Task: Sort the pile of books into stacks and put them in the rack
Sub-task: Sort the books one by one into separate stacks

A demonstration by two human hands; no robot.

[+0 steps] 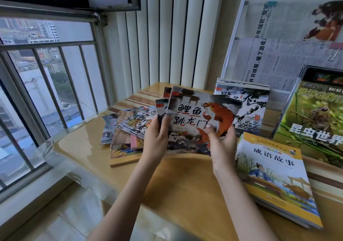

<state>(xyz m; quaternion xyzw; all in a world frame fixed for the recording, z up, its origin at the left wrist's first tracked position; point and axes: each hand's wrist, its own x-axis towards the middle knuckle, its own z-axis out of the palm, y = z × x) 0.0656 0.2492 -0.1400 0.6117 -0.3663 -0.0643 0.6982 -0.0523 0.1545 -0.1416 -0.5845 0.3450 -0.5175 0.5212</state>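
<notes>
Both hands hold a fanned bunch of thin picture books [191, 118] above the wooden table [181, 190]; the front cover shows an orange carp. My left hand [157, 138] grips the bunch's left edge, and my right hand [222, 144] grips its lower right with the thumb on the cover. A loose pile of books [126, 129] lies on the table to the left. A stack topped by a yellow-bordered book [274, 177] lies at the right. Behind it, thin books [250, 108] and large green insect books [313, 118] stand in the white mesh rack [239, 29].
Newspaper [289, 55] lines the rack's back, held by clips. A window with metal bars [46, 77] runs along the left. White vertical blinds [167, 36] hang behind the table. A clear plastic sheet [61, 153] overhangs the table's left edge.
</notes>
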